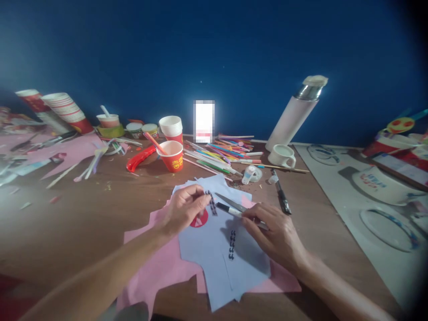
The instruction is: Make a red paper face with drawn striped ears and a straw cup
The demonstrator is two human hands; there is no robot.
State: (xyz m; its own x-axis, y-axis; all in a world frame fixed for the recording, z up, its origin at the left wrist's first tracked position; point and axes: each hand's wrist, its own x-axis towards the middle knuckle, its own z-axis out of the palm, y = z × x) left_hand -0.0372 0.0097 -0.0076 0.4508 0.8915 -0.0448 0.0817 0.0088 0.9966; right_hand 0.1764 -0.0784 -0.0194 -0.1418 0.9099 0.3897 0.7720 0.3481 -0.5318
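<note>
My left hand [186, 206] pinches a small paper strip [212, 205] with dark marks on it, above the blue paper [217, 247]. Close under those fingers lies a red round piece [199, 219], partly covered. In my right hand [279, 232] are a white marker [228, 209] with a black cap and a tool with a pointed metal blade [231, 202]; its handle is hidden by the fingers. A second strip of dark marks [232, 245] rests on the blue paper between my hands. Pink paper [157, 272] spreads beneath the blue sheets.
Behind the paper stand a red paper cup [172, 161], a pile of colored sticks [230, 151], a tape roll [255, 174] and a white mug [281, 157]. A black pen [282, 196] lies to the right. Farther back is a tall white flask [290, 118].
</note>
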